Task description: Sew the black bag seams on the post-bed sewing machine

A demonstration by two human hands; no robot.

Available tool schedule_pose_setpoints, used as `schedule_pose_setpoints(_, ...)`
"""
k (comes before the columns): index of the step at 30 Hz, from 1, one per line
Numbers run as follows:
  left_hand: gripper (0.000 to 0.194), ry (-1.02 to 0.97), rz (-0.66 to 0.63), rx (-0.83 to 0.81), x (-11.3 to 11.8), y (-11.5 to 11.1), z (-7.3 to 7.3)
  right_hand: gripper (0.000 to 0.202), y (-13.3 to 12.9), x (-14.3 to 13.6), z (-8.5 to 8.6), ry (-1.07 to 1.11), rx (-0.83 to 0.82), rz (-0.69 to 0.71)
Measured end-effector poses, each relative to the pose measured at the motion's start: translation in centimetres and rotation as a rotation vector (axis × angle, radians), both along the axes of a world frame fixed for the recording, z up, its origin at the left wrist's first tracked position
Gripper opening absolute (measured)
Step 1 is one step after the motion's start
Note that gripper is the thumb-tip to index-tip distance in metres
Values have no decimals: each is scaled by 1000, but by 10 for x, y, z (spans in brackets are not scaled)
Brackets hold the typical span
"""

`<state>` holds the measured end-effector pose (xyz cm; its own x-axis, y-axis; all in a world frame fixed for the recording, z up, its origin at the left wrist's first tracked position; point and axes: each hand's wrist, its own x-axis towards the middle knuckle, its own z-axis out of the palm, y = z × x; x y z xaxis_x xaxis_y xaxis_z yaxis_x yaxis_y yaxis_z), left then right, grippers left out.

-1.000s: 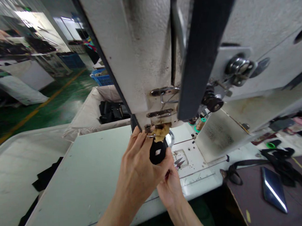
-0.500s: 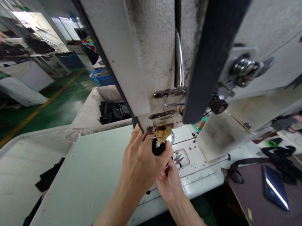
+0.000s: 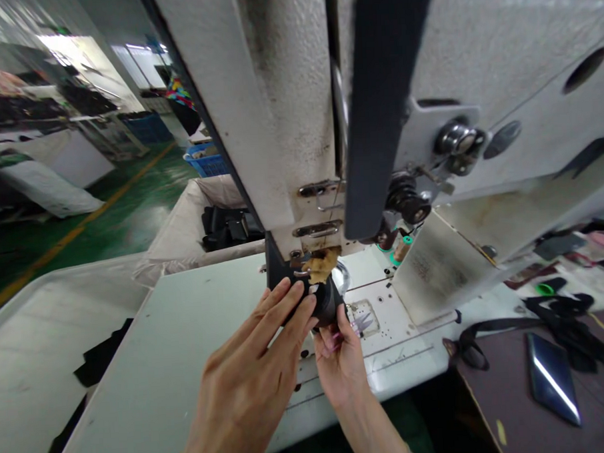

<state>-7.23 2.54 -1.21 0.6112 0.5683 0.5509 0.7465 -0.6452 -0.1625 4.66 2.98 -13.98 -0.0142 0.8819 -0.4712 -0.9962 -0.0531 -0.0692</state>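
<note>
My left hand [image 3: 252, 362] lies over a black leather-like piece [image 3: 329, 307], its fingers stretched out and slightly apart. The piece sits under the head of a large sewing machine [image 3: 292, 127] and curves toward me at its front. A ragged tan scrap [image 3: 322, 264] hangs at the presser foot, hiding most of the needle area. My right hand [image 3: 342, 368] is closed around small pink-handled scissors [image 3: 362, 323], whose blades point right. Its thumb and fingertips also touch the front edge of the black piece.
The pale table [image 3: 197, 351] extends left of the machine. Behind it, a cloth-lined bin [image 3: 175, 239] holds black pieces. Thread spools [image 3: 402, 249] stand behind the needle area. At right, a phone [image 3: 553, 376] and black straps [image 3: 491, 325] lie on a brown surface.
My left hand has drawn back toward me and flattened from its curled grip. More of the black piece shows under the machine head. My right hand still has the scissors.
</note>
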Motion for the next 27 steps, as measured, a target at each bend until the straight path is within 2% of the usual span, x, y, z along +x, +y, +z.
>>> schedule_pose_setpoints(7, 44, 21, 20, 4, -1, 4, 0, 41, 2, -1, -5, -84, 18, 39)
schedule_pose_setpoints(13, 48, 11, 31, -16, 0, 3, 7, 47, 1, 1, 1, -159, -4, 62)
schedule_pose_setpoints(16, 45, 13, 22, -33, 1, 5, 11, 50, -13, 6, 1, -354, -80, 108)
schedule_pose_setpoints(18, 39, -12, 6, -33, 2, 7, 14, 56, -26, 12, 3, -551, -126, 249)
schedule_pose_setpoints(20, 35, -35, -12, -29, 3, 8, 17, 60, -35, 22, 13, -754, -76, 405)
schedule_pose_setpoints(21, 34, -41, -16, -29, 4, 9, 18, 59, -36, 28, 23, -840, -17, 434)
schedule_pose_setpoints(23, 33, -47, -16, -41, 3, 11, 19, 53, -30, 40, 48, -944, 116, 389)
schedule_pose_setpoints(25, 33, -63, -7, -57, 1, 13, 19, 41, -15, 52, 76, -943, 185, 310)
schedule_pose_setpoints(27, 32, -79, -3, -71, -1, 14, 19, 34, 3, 59, 98, -911, 229, 358)
